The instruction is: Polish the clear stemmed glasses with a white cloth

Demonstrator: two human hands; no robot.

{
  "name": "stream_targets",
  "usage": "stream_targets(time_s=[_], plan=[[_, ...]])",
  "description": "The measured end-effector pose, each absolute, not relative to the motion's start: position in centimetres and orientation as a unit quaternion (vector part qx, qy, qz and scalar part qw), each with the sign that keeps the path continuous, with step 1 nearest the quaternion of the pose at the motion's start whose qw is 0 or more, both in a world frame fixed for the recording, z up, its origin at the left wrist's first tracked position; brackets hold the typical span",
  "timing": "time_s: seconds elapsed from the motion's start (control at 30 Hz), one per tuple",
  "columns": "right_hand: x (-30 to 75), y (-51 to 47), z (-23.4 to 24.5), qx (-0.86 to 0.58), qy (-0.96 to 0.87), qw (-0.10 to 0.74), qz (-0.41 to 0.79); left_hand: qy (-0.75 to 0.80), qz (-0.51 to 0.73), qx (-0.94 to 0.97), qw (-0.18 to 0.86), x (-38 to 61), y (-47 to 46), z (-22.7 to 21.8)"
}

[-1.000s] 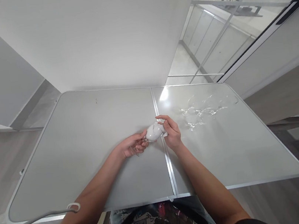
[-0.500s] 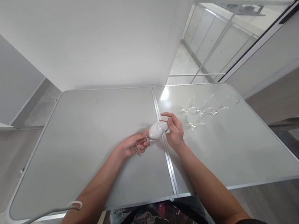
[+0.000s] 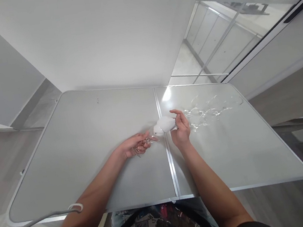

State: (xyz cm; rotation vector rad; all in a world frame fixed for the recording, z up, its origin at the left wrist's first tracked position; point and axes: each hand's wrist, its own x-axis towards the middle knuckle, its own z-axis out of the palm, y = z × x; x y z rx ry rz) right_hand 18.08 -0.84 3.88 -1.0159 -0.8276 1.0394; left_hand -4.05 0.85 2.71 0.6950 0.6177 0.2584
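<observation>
My left hand is closed around the stem of a clear wine glass, which lies tilted with its mouth toward the right. Its foot shows below my left fingers. A bunched white cloth sits partly in the glass's bowl and partly outside its rim. My right hand grips the outer end of this cloth, index finger stretched out above. Whether the cloth is fabric or paper, I cannot tell. Just past my right hand, several clear stemmed glasses lie on their sides.
Both hands are above a light grey folding table with a metal seam down its middle. A white wall rises behind it. At the lower left, a grey cable crosses the front edge beside my left forearm.
My right hand has moved to the right and slightly up with the white cloth, drawing much of it out of the bowl. My left hand has stayed nearly in place on the stem.
</observation>
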Motion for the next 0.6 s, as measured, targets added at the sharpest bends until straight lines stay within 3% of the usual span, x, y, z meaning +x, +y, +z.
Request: stream_targets(time_s=[0.23,0.33,0.6], plan=[[18.8,0.4,2.6,-0.37,-0.245,0.764,0.468,0.252,0.335,0.379,0.825,-3.9,0.9,2.0],[18.1,0.4,2.7,-0.359,-0.229,0.726,0.54,0.248,0.419,0.376,0.789,-3.5,0.9,2.1],[16.1,-1.1,3.4,-0.308,-0.296,0.59,0.685,0.354,0.499,0.379,0.694,-2.4,0.7,2.4]])
